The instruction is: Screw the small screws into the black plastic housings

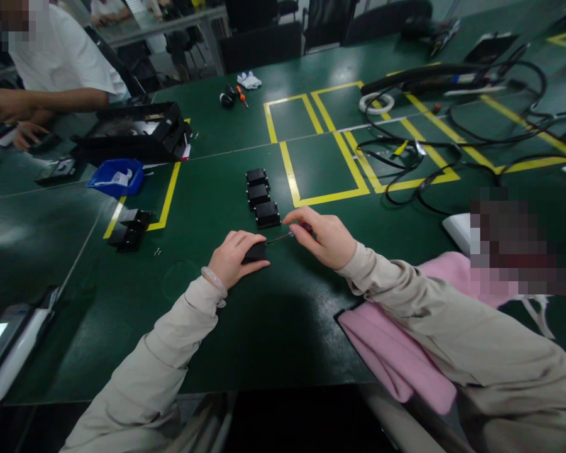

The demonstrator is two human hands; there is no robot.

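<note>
My left hand (234, 259) grips a small black box (255, 253) on the green table, thumb and fingers on its opposite sides. From the right, my right hand (324, 238) holds a screwdriver (280, 238), its thin shaft pointing left with the tip at the box's right side. Whether the tip sits in a screw is too small to tell. Just beyond my hands, three similar black boxes (267, 214) stand in a row running away from me. More black boxes (128, 234) lie to the left, with a few tiny screws (157, 251) near them.
A blue bin (116, 177) and a black tray (136, 129) stand at left, near a co-worker's hands (28, 132). Black cables (419, 160) sprawl at right over yellow tape. Pink cloth (396, 352) lies under my right forearm. An orange-handled screwdriver (241, 94) lies farther back.
</note>
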